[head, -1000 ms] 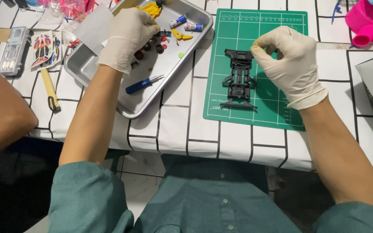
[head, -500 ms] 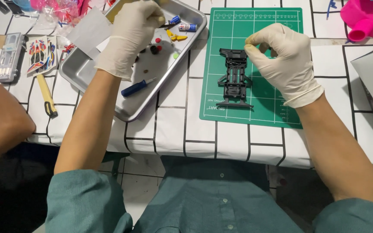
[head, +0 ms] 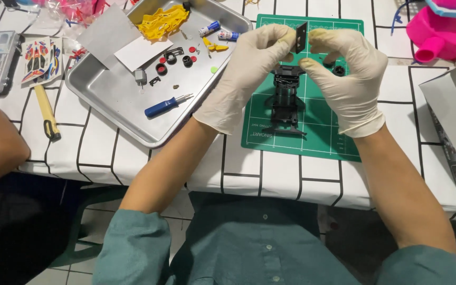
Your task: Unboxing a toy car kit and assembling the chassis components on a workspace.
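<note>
Both gloved, raised over the green mat (head: pixel 328 138). Left hand (head: pixel 249 74) and right hand (head: pixel 347 74) pinching one small black part (head: pixel 301 37) between fingertips, edge-on, above the black chassis (head: pixel 286 100) lying on the mat. Left of the mat, a metal tray (head: pixel 112 105) holding a blue screwdriver (head: pixel 165 105), yellow body (head: pixel 162 22), small wheels (head: pixel 174 62). Farther left, a yellow-handled tool (head: pixel 46 111) and sticker sheet (head: pixel 41 55). Pink toy (head: pixel 442 26) at top right.

Two white-gloved hands, one metal tray (head: pixel 106 100), one green cutting mat (head: pixel 320 134), one blue-handled screwdriver (head: pixel 167 105), one black plastic chassis (head: pixel 286 100).
</note>
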